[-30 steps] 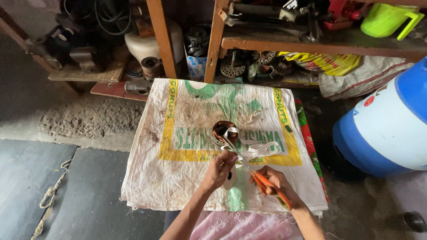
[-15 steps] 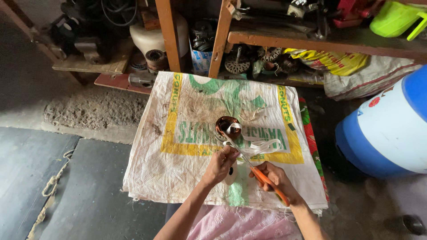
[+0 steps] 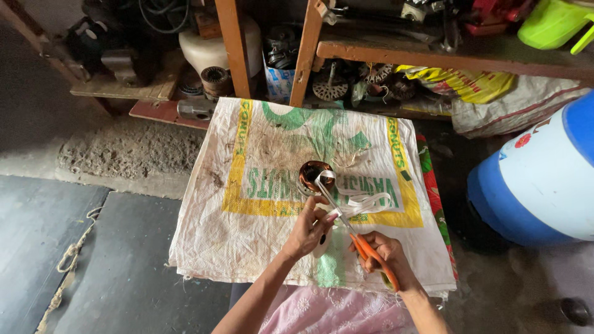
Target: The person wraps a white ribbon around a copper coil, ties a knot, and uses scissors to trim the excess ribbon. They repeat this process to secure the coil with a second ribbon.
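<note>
Hands with scissors (image 3: pixel 356 232), white tape (image 3: pixel 365 203) over sack (image 3: pixel 247 185)

Location type: small repair workshop (informal, floor-level). Indicators: wooden shelving (image 3: pixel 396 52) at the far side, loaded with motor parts, wound coils (image 3: pixel 215 77) and loose cables (image 3: pixel 164 15); a bare concrete floor (image 3: pixel 93 247), stained and rough; a woven printed sack (image 3: pixel 260 185) spread out as the work surface; a blue-and-white drum (image 3: pixel 544 179) at the right.
</note>
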